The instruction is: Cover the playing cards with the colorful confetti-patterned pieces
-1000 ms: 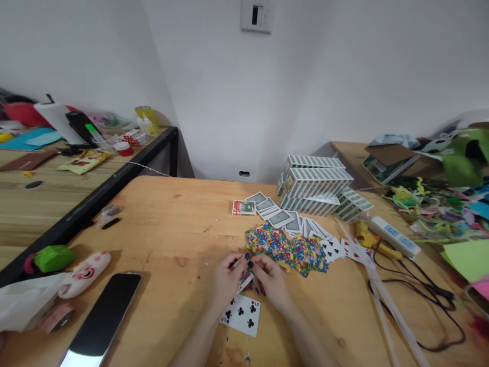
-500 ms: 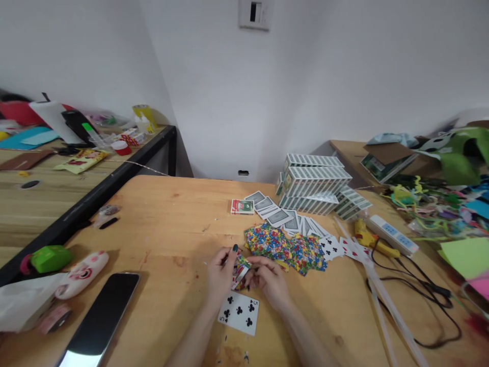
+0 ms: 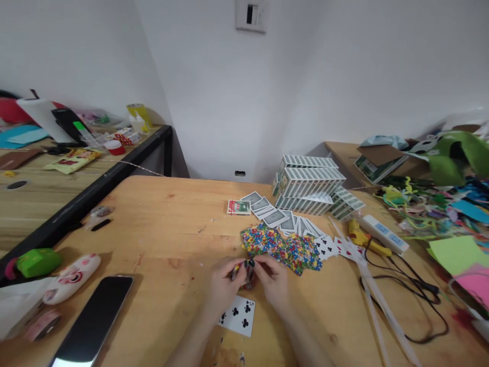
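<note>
My left hand [image 3: 225,283] and my right hand [image 3: 272,281] meet above the middle of the wooden table, fingertips pinched together. Between them is a small colourful printed packet [image 3: 249,280], mostly hidden by the fingers, so its exact kind is unclear. Just below my hands lies a large five of clubs playing card [image 3: 240,317], face up, its left corner partly covered by my left wrist. Behind my right hand, overlapping cards with a busy multicoloured print [image 3: 282,247] are spread out.
Face-down playing cards [image 3: 275,218] fan out behind, beside a boxed card deck [image 3: 239,207] and stacked striped boxes [image 3: 311,182]. To the right are a yellow glue gun [image 3: 367,239], power strip [image 3: 384,233] and clear plastic strips [image 3: 384,306]. A phone [image 3: 93,318] lies left.
My hands have drawn closer together, and their fingers now cover more of the colourful packet. The whole view has shifted slightly; the cards on the table look unmoved.
</note>
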Action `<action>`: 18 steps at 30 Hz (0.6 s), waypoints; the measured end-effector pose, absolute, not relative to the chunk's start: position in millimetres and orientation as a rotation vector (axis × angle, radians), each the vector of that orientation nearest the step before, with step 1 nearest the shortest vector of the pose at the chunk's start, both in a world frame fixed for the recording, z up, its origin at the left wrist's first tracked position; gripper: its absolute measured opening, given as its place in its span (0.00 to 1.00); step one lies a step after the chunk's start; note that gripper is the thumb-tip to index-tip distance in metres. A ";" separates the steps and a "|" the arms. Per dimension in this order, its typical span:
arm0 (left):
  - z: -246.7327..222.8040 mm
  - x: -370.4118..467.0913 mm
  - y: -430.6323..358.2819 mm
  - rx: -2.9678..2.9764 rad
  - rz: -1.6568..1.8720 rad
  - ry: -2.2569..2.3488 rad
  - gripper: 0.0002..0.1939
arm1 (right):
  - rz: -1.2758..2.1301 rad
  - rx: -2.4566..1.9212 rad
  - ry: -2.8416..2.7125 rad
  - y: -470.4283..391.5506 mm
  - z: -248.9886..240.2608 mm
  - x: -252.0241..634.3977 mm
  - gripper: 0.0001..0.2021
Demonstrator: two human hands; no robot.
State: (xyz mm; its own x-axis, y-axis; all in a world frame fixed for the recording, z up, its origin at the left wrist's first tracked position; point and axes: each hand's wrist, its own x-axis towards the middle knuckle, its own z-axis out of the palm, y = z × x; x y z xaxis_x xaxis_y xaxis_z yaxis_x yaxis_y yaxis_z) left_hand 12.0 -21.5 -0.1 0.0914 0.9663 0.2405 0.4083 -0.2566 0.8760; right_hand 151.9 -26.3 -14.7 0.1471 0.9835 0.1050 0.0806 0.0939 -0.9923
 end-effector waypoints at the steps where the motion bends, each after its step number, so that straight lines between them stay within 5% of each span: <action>1: -0.4 11.9 -22.1 1.762 1.113 1.343 0.10 | 0.961 -1.259 -1.223 -26.1 -15.5 154.3 0.05; 11: 6.1 1.9 -28.9 1.917 0.736 1.200 0.16 | 1.057 -1.273 -1.067 -21.4 -22.1 164.4 0.03; 18: 15.4 -1.6 -22.2 1.668 0.914 1.057 0.19 | 1.150 -1.267 -0.897 -14.6 -24.4 167.7 0.04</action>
